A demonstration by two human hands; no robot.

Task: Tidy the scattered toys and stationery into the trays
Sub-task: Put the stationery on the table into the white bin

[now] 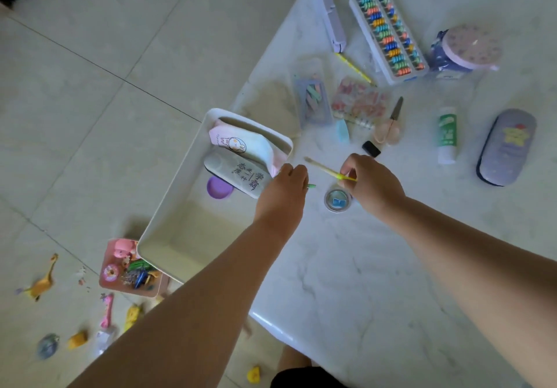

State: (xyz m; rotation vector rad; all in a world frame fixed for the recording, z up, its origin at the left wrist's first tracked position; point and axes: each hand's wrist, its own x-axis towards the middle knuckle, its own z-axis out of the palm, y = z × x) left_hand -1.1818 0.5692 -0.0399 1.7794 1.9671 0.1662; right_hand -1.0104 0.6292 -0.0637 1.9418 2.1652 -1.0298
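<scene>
Floor, far left: small toys lie scattered on the tiles, among them a yellow giraffe figure [42, 283]. Right of these, a pink tray [106, 270] on the floor, filled with small toys, partly tucked under the white tray. White tray [168, 207] overhangs the left edge of the marble bench [346, 282]; its far end holds a pink-and-blue pencil pouch [238, 145], a grey pencil case with printed characters [238, 176] and a purple round lid [219, 188]. Left hand [283, 191] sits at the tray's right rim, fingers curled; a green tip [312, 186] shows at its right side, but the grip itself cannot be made out. Right hand [369, 184] pinches a yellow paintbrush [328, 171] near its right end, bristle end pointing far-left. Round tin with blue contents [338, 200] rests on the bench just near of that hand. Farther across the bench: chalk box [313, 103], abacus [388, 35], scissors [391, 122], glue stick [447, 136], purple glasses case [506, 146] far right.
</scene>
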